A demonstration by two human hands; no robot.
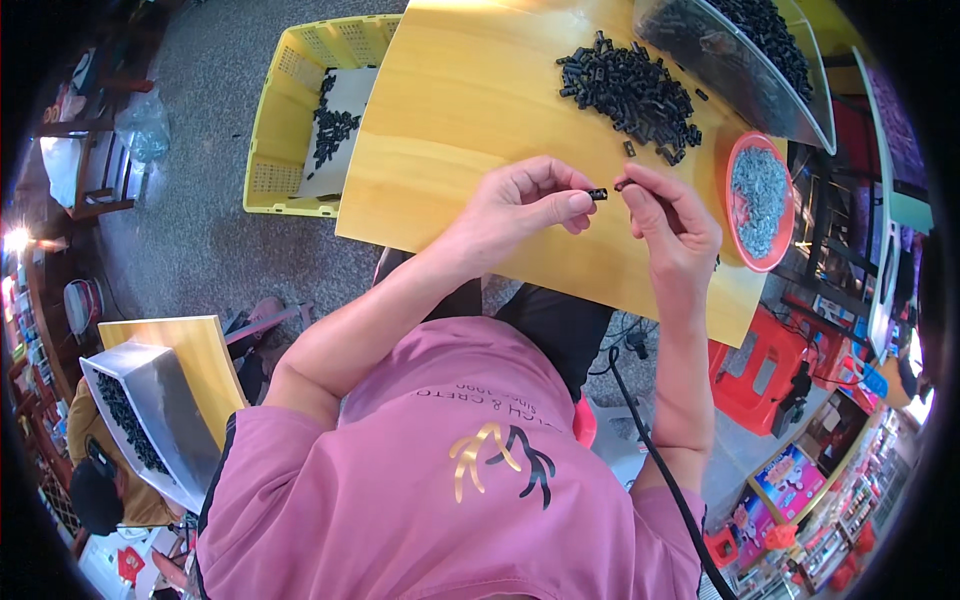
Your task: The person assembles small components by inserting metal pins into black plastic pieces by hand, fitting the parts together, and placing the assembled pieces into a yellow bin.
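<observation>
over the yellow table (480, 110) our left hand (525, 205) pinches a small black part (597, 194) at its fingertips, while our right hand (675, 225) nips another tiny piece, near the black pile (630, 90) and red bowl (735, 165).

Lighting: bright daylight, strongest at 12 o'clock, where glare washes the bench (470, 110) pale. Shadows: soft, short. Focus: sharp centrally, softer toward the rim. Distortion: heavy fisheye bending; black vignette rings all edges.
</observation>
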